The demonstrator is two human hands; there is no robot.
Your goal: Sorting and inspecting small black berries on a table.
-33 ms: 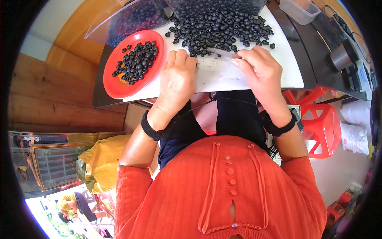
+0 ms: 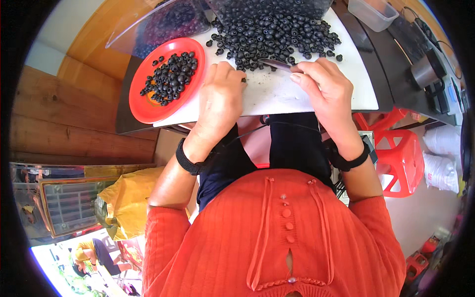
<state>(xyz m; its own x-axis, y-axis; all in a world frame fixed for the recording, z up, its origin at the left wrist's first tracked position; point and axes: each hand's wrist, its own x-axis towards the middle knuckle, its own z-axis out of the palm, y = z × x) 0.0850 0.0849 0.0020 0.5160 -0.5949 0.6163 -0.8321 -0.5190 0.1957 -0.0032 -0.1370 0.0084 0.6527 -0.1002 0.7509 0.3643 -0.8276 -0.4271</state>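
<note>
My right hand [image 2: 326, 84] is closed round the handle of a small knife [image 2: 275, 64], its blade pointing left along the near edge of a heap of small round black pieces [image 2: 269, 37]. Many of these pieces show a hole, like rubber plugs or beads. My left hand [image 2: 221, 91] is closed, knuckles up, at the left of the white board [image 2: 277, 96]. A dark bit, apparently one black piece [image 2: 244, 79], shows at its fingertips, mostly hidden. Left of that hand, a red plate [image 2: 141, 106] holds more black pieces.
A clear plastic box [image 2: 123, 42] with black pieces stands at the back left, and an empty clear tub [image 2: 373, 17] at the back right. A metal cup [image 2: 426, 70] is on the dark table at right. Red stools [image 2: 403, 163] stand below it.
The knife blade has tilted slightly in my right hand, turning from pale and shiny to dark. My left hand has barely moved.
</note>
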